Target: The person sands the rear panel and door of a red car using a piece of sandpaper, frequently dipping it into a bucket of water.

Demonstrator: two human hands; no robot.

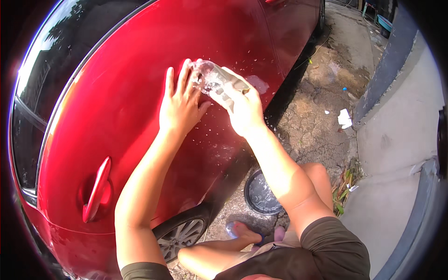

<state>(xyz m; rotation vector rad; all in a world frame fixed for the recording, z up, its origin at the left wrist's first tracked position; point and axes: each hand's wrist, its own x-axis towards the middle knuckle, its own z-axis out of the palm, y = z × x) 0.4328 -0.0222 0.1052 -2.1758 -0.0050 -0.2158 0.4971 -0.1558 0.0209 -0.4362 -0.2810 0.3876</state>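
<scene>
Right hand [246, 109]: grasping a clear plastic container [224, 87], thumb along one side, fingers along the other.
Container position: tilted over the red door panel [140, 88], between both hands, mouth end toward the left hand [179, 107].
Container form: thin, see-through, smooth-walled, with glassy water [204, 79] breaking into ragged beads at the mouth.
Left hand: grasping nothing; fingers straight and spread, thumb apart; just beside the container's mouth; contact with the paint impossible to tell.
Door surface: glossy, gently curved, speckled with pale droplets around the hands.
Door handle [97, 190]: long, narrow, red, set over a rounded recess.
Window [53, 53]: dark, mirror-smooth glass with bright reflections.
Wheel [179, 238]: black tyre around silvery spokes.
Bucket [248, 195]: round, dark-rimmed, holding water; near the wheel.
Ground [308, 109]: rough, cracked, stained, strewn with white scraps [344, 119].
Wall [396, 154]: pale grey, mostly smooth.
</scene>
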